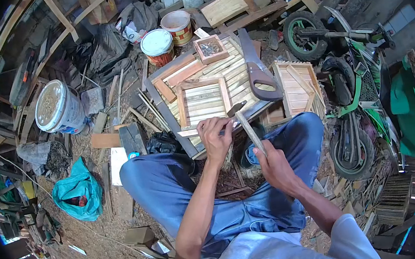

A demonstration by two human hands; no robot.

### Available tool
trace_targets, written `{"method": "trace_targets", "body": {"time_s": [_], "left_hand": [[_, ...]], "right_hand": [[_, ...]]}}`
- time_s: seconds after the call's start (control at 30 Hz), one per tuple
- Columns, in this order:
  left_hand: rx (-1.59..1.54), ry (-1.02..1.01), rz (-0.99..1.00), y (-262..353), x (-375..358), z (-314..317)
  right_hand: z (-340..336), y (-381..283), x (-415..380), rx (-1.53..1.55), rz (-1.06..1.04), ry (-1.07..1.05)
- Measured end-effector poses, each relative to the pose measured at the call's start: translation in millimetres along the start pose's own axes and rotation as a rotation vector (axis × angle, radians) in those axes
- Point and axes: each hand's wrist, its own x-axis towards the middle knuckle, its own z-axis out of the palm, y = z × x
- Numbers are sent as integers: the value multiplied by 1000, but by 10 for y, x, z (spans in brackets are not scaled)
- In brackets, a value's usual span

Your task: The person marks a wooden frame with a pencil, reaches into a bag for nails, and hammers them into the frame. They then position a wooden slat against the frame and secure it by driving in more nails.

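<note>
My right hand [275, 167] is wrapped round the wooden handle of a hammer [252, 134]. The dark hammer head [236, 108] is up by the near right corner of a small wooden frame [182, 107], close to my left fingertips. My left hand [216, 137] is closed at the near side of this frame, over a pale wooden strip [187, 132]. Whatever its fingertips pinch is too small or hidden to make out. Beneath the frame is a low slatted worktable [238, 83]. A handsaw [262, 81] lies along its right side.
On the table's far end sits a wooden box of nails [210, 49], with loose wood pieces [186, 73] nearby. A slatted panel [298, 87] is at the right, before a green motorbike [359, 78]. Buckets [156, 43], a white pail [58, 107] and a teal sack [78, 188] stand around.
</note>
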Motion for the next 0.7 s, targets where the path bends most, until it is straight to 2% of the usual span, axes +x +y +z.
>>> {"method": "trace_targets", "body": {"time_s": [0.07,0.27,0.7], "left_hand": [[-15,5,1,-4,7,13],[-14,6,13,-30,3,41],[-14,-11,5,-10,12,17]], "right_hand": [[52,-6,-26,-14,-43,35],[122,130,3,-131,15,-9],[63,33,14,-98,-39,25]]}}
